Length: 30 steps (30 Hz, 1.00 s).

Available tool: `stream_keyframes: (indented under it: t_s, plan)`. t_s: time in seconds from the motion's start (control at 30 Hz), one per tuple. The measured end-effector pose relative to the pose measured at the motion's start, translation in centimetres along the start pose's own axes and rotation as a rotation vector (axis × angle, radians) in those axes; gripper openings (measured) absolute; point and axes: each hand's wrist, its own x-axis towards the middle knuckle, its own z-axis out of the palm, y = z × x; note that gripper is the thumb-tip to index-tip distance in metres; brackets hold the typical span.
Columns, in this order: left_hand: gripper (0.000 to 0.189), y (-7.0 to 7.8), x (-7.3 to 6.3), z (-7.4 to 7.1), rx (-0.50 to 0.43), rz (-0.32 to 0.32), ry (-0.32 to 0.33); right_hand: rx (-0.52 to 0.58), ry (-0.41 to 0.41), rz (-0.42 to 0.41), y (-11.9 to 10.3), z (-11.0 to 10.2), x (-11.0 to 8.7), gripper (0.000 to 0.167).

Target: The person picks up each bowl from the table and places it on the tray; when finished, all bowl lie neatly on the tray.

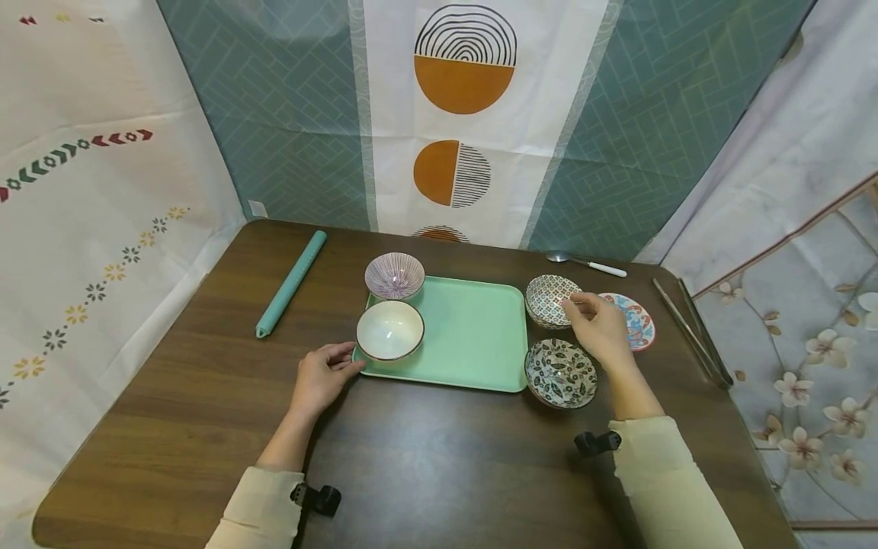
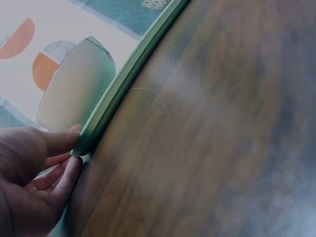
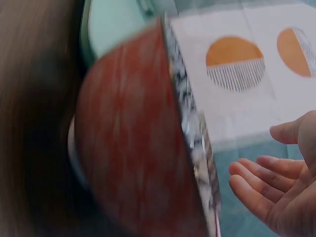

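My left hand (image 1: 328, 380) pinches the near left corner of a light green tray (image 1: 473, 332), thumb above the edge and fingers under it. On the tray's left side sits a white bowl (image 1: 389, 331) with a dark rim, and behind it a purple striped bowl (image 1: 394, 276). My right hand (image 1: 600, 329) hovers beside a small geometric-patterned bowl (image 1: 547, 300) at the tray's right. In the right wrist view its fingers (image 3: 256, 190) are loosely bent around nothing. Nearer stands a floral bowl (image 1: 561, 374), whose red outside (image 3: 133, 133) fills much of that view.
A patterned oval plate (image 1: 636, 324) lies right of the bowls, partly behind my right hand. Farther right are metal tongs (image 1: 689, 328). A spoon (image 1: 597, 267) with a white handle rests at the back, and a teal roll (image 1: 291, 284) lies on the table's left (image 1: 178, 396).
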Motion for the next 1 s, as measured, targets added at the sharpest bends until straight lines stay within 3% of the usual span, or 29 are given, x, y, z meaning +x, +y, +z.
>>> stream_keyframes:
  t_s: [0.37, 0.5, 0.73, 1.0]
  plan:
    - [0.038, 0.2, -0.1, 0.0, 0.001, 0.000, -0.002, -0.128, 0.247, 0.017, 5.8, -4.3, -0.5, 0.036]
    - [0.038, 0.2, -0.1, 0.0, -0.002, 0.005, 0.000, -0.174, 0.309, 0.064, 7.9, -5.3, -0.9, 0.034]
    - [0.038, 0.2, -0.2, 0.0, -0.004, 0.017, 0.005, -0.169, 0.290, 0.186, 10.6, -5.7, -1.5, 0.039]
    - [0.038, 0.0, -0.1, 0.0, -0.018, 0.007, 0.007, -0.147, 0.231, 0.234, 12.4, -4.8, -0.8, 0.041]
